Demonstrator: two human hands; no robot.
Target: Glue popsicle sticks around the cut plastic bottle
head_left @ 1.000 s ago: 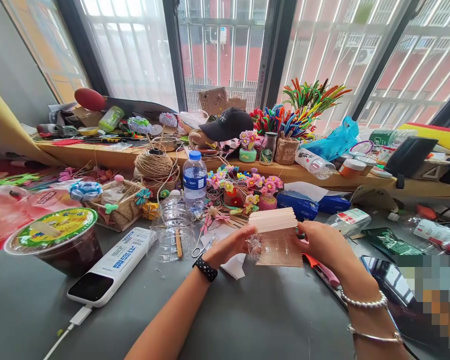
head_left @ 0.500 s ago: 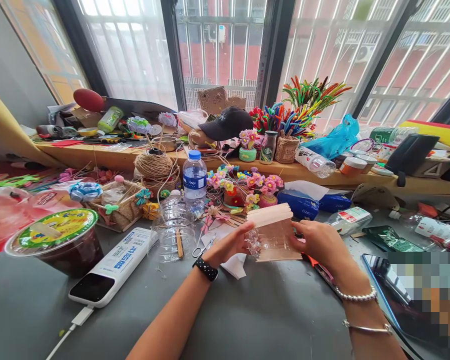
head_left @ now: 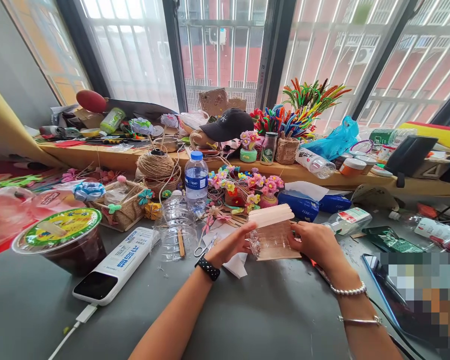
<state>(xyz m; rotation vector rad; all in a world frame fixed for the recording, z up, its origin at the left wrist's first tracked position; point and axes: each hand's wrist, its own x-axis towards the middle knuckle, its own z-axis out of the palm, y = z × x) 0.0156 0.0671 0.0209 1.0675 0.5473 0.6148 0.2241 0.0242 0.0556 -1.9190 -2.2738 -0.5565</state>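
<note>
Both of my hands hold a small box (head_left: 273,235) made of wooden craft sticks around a clear plastic piece, just above the grey table (head_left: 247,310). My left hand (head_left: 230,245) grips its left side with thumb and fingers closed on it. On the right side, my right hand (head_left: 315,242) is wrapped round the box's edge. A row of pale sticks forms the box's top edge.
Small scissors (head_left: 204,246), a cut clear bottle (head_left: 174,231), a water bottle (head_left: 196,181) and a power bank (head_left: 116,265) lie to the left. A lidded drink cup (head_left: 62,240) stands at far left. Craft flowers (head_left: 247,187) and a tissue pack (head_left: 299,205) sit behind.
The stick box has tilted slightly and shifted a little left in both hands. My view has drifted slightly; the hands keep their hold.
</note>
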